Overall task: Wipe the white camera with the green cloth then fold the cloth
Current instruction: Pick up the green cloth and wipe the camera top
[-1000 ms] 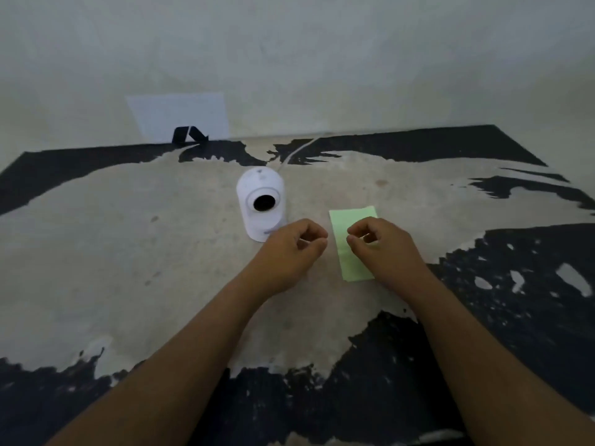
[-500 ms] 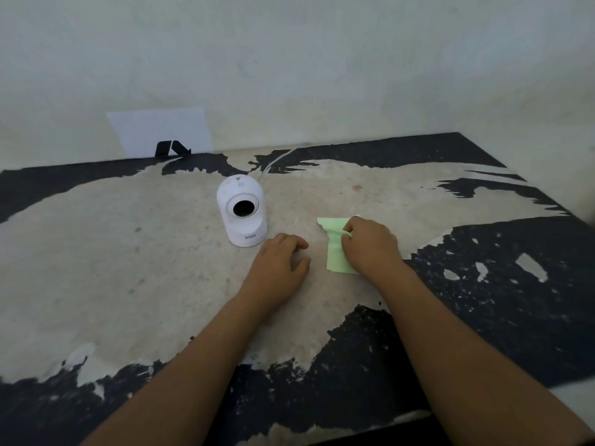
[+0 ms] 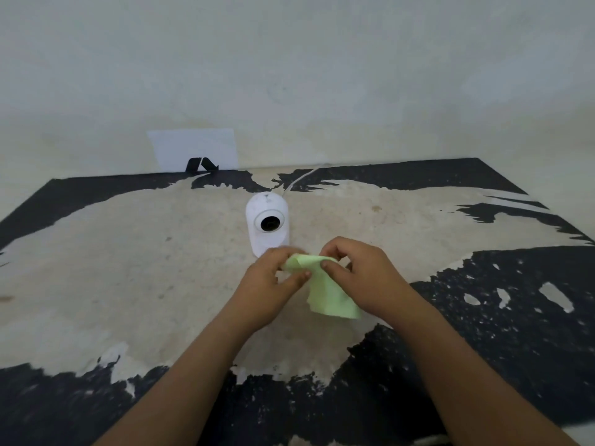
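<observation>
The white camera (image 3: 268, 223) stands upright on the worn table (image 3: 128, 268), its dark lens facing me. Just in front of it, the green cloth (image 3: 328, 294) hangs lifted off the table, held between both hands. My left hand (image 3: 273, 281) pinches the cloth's upper left corner. My right hand (image 3: 363, 278) pinches the upper right edge and covers part of the cloth. The cloth's lower end droops toward the tabletop. My left hand hides the camera's base front.
A white cable (image 3: 299, 178) runs from the camera back to the wall. A white sheet (image 3: 193, 149) with a black clip (image 3: 201, 164) leans against the wall at the back left. The table's right edge (image 3: 547, 201) lies far right.
The cloth lay flat on the table under my right hand; now both hands hold it up near the camera. My left hand moved right onto the cloth.
</observation>
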### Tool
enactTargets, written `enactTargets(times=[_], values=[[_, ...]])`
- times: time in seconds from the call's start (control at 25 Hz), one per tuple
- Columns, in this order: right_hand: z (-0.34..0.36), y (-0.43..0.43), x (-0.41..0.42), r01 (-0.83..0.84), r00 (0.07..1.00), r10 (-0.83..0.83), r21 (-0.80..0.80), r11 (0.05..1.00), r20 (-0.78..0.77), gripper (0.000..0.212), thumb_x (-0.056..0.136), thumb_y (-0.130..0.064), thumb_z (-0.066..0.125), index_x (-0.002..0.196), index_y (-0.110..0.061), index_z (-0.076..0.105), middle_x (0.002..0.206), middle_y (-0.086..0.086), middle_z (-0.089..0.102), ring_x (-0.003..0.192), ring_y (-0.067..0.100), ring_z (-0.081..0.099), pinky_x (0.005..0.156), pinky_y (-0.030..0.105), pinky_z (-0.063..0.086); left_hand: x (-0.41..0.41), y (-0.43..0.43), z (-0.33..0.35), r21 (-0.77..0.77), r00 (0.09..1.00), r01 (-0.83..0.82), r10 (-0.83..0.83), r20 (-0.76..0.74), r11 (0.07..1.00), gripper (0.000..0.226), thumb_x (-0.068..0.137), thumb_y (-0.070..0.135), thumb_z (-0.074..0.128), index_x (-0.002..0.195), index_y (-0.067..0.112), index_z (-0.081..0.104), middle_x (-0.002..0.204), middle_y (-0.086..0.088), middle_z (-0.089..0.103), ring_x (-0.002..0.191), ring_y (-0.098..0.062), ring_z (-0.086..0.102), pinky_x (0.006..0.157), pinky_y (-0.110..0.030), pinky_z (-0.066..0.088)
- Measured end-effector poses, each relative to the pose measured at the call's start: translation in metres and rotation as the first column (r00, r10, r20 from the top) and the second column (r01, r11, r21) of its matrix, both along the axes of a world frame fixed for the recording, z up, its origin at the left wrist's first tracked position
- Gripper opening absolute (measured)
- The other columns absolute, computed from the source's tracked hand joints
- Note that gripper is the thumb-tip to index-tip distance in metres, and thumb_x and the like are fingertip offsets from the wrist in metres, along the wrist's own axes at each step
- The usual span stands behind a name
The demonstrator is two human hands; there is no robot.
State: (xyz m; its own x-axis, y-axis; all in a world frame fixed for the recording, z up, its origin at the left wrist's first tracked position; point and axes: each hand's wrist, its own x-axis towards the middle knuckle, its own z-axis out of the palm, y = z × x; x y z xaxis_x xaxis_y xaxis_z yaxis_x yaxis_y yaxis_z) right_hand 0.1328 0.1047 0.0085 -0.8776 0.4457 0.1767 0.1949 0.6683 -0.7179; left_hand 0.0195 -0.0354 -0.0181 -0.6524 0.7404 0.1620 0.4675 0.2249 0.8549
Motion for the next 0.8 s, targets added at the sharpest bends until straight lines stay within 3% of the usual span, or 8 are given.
enactTargets(times=[0.04, 0.12, 0.2, 0.28, 0.44, 0.6, 0.72, 0.8], values=[[0.003, -0.004, -0.002, -0.011, 1.000, 0.010, -0.039, 0.999, -0.030, 0.004, 0.087, -0.025, 0.061, 0.088, -0.028, 0.062, 0.087, -0.009, 0.062, 0.069, 0.003, 0.054, 0.063, 0.023, 0.044, -0.001, -0.004, 0.004, 0.021, 1.000, -0.005, 0.005, 0.022, 1.000, 0.011, 0.087, 0.026, 0.062, 0.096, 0.030, 0.066, 0.087, 0.011, 0.065, 0.077, -0.003, 0.057, 0.070, -0.025, 0.042], [0.006, -0.009, -0.003, -0.013, 0.996, -0.004, -0.186, 0.982, -0.088, 0.017, 0.084, -0.028, 0.066, 0.099, -0.033, 0.061, 0.096, -0.011, 0.060, 0.068, 0.006, 0.055, 0.063, 0.023, 0.047, 0.000, -0.011, 0.011, 0.093, 0.994, -0.068, 0.060, 0.090, 0.993, 0.011, 0.088, 0.022, 0.060, 0.084, 0.026, 0.069, 0.069, 0.005, 0.065, 0.067, -0.009, 0.058, 0.064, -0.030, 0.048], [0.007, -0.012, -0.005, -0.026, 0.996, -0.010, -0.376, 0.926, -0.093, 0.033, 0.081, -0.029, 0.070, 0.110, -0.039, 0.056, 0.105, -0.007, 0.057, 0.080, 0.017, 0.063, 0.068, 0.032, 0.055, 0.001, -0.016, 0.020, 0.167, 0.970, -0.146, 0.108, 0.218, 0.975, 0.016, 0.090, 0.017, 0.057, 0.082, 0.024, 0.070, 0.078, -0.004, 0.067, 0.078, -0.018, 0.062, 0.072, -0.036, 0.055], [0.005, -0.014, -0.009, -0.068, 0.997, 0.037, -0.507, 0.859, -0.071, 0.037, 0.081, -0.025, 0.071, 0.113, -0.037, 0.056, 0.104, 0.001, 0.060, 0.086, 0.024, 0.066, 0.073, 0.039, 0.056, -0.001, -0.020, 0.027, 0.204, 0.950, -0.180, 0.116, 0.291, 0.962, 0.019, 0.091, 0.013, 0.054, 0.083, 0.021, 0.069, 0.088, -0.006, 0.068, 0.086, -0.018, 0.064, 0.073, -0.031, 0.058], [0.010, -0.019, -0.018, -0.057, 0.997, 0.008, -0.705, 0.707, -0.072, 0.029, 0.083, -0.019, 0.070, 0.109, -0.027, 0.059, 0.094, 0.016, 0.066, 0.069, 0.019, 0.063, 0.057, 0.032, 0.050, -0.007, -0.026, 0.038, 0.249, 0.929, -0.219, 0.124, 0.349, 0.943, 0.023, 0.095, 0.012, 0.048, 0.091, 0.020, 0.069, 0.098, -0.011, 0.069, 0.083, -0.019, 0.065, 0.068, -0.025, 0.057], [0.027, -0.020, -0.021, -0.168, 0.983, 0.060, -0.705, 0.689, -0.175, 0.034, 0.087, -0.009, 0.063, 0.115, -0.027, 0.061, 0.091, 0.012, 0.074, 0.070, 0.018, 0.068, 0.055, 0.028, 0.054, -0.013, -0.036, 0.041, 0.257, 0.912, -0.150, 0.033, 0.410, 0.955, 0.041, 0.095, 0.007, 0.042, 0.107, 0.037, 0.067, 0.106, 0.004, 0.068, 0.089, -0.009, 0.066, 0.082, -0.032, 0.056], [0.041, -0.017, -0.024, -0.240, 0.970, 0.162, -0.611, 0.754, -0.181, 0.042, 0.089, -0.003, 0.060, 0.122, -0.028, 0.058, 0.095, 0.007, 0.075, 0.075, 0.014, 0.069, 0.057, 0.026, 0.054, -0.021, -0.046, 0.040, 0.215, 0.917, 0.015, -0.099, 0.387, 0.976, 0.034, 0.093, 0.029, 0.043, 0.117, 0.039, 0.064, 0.121, 0.013, 0.067, 0.114, -0.008, 0.060, 0.097, -0.032, 0.045], [0.046, -0.016, -0.027, -0.285, 0.959, 0.230, -0.578, 0.764, -0.169, 0.046, 0.087, -0.001, 0.061, 0.124, -0.028, 0.057, 0.103, 0.008, 0.073, 0.083, 0.018, 0.070, 0.065, 0.031, 0.057, -0.020, -0.046, 0.045, 0.181, 0.935, 0.055, -0.114, 0.336, 0.982, 0.030, 0.093, 0.041, 0.046, 0.114, 0.037, 0.066, 0.116, 0.018, 0.069, 0.112, 0.001, 0.059, 0.093, -0.022, 0.046]])
